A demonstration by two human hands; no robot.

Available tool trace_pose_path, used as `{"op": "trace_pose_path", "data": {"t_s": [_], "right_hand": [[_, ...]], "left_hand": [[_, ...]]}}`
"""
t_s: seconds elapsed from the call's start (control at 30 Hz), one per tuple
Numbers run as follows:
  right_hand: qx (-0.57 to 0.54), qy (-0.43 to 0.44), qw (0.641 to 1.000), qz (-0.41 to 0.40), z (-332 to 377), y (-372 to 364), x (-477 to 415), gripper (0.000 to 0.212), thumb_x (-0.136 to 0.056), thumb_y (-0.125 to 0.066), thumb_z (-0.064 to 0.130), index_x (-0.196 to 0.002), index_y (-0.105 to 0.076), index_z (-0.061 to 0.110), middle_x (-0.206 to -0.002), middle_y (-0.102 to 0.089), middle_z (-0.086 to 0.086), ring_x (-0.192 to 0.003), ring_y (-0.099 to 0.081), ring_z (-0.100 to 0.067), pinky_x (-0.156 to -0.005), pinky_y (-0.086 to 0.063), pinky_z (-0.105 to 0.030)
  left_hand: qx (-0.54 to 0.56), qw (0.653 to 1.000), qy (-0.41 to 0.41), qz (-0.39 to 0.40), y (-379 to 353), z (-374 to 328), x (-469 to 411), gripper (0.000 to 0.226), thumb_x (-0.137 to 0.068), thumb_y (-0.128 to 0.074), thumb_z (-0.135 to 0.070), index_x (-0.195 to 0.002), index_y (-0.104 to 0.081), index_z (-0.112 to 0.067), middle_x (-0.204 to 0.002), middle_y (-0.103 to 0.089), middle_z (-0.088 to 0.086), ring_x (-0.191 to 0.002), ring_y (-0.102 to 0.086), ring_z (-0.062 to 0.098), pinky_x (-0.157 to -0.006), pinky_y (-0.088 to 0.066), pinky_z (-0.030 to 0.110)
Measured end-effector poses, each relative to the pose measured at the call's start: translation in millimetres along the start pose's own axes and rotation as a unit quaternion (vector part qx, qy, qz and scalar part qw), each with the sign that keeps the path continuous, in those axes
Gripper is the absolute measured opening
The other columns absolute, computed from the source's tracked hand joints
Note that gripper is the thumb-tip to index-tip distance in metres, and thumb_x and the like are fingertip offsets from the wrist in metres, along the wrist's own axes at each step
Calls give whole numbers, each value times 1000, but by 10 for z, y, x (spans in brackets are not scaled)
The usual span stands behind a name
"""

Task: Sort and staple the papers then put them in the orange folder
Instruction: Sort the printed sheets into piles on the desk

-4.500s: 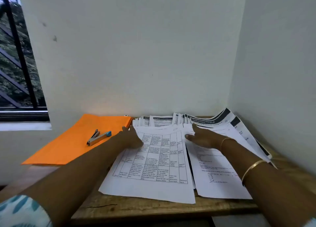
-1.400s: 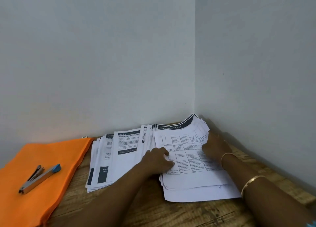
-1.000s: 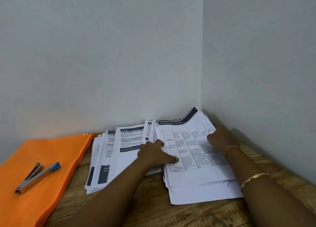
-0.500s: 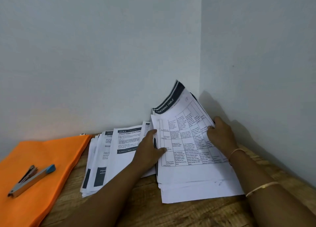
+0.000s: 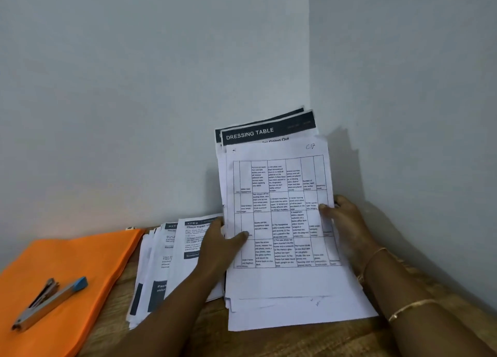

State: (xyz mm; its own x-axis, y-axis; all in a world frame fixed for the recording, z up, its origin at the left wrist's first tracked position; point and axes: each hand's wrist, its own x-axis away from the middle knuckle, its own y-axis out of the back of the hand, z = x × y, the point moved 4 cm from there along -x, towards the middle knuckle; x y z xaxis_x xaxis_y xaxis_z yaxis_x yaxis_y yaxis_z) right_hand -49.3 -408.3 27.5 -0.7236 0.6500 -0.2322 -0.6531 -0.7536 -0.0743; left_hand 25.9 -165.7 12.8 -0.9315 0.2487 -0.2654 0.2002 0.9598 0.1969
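Grainy wooden table [image 5: 269,343], thin printed papers [image 5: 282,281]

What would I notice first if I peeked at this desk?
Probably the bright orange folder on the left, with a stapler lying on it. Next, the paper stack on the right, its top tilted up, gripped by the left hand and right hand at its side edges.

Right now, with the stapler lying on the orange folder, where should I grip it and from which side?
Take the stapler from above, pinching its two long sides near the middle. It lies flat and slanted on the orange folder, blue tip away from you. The left hand and right hand grip the paper stack.
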Motion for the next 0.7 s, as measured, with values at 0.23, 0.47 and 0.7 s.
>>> {"op": "trace_pose_path", "data": {"t_s": [0.23, 0.47, 0.7], "right_hand": [[-17, 158, 986, -40, 340, -46, 136, 23, -92, -52, -3, -88, -59, 17, -89, -66, 2, -79, -61, -8, -66, -50, -8], [2, 331, 935, -130, 570, -59, 287, 12, -96, -51, 5, -105, -56, 12, -101, -64, -7, -91, -59, -9, -81, -48, -13], [-54, 352, 930, -88, 620, -71, 356, 18, -96, -46, 4, -105, -50, 20, -102, -59, 12, -92, -58, 11, -77, -47, -6]], "left_hand": [[25, 987, -149, -58, 7, -316, 49, 28, -90, -59, -13, -105, -43, -30, -94, -54, -22, -87, -56, 0, -71, -45, 15], [53, 963, -247, -93, 31, -700, 200, 27, -91, -56, -11, -100, -44, -34, -99, -54, -23, -89, -57, -5, -63, -47, 3], [37, 956, -281, -71, 78, -803, 173, 33, -88, -59, -11, -102, -42, -36, -103, -55, -23, -89, -60, -14, -64, -48, 4]]}}
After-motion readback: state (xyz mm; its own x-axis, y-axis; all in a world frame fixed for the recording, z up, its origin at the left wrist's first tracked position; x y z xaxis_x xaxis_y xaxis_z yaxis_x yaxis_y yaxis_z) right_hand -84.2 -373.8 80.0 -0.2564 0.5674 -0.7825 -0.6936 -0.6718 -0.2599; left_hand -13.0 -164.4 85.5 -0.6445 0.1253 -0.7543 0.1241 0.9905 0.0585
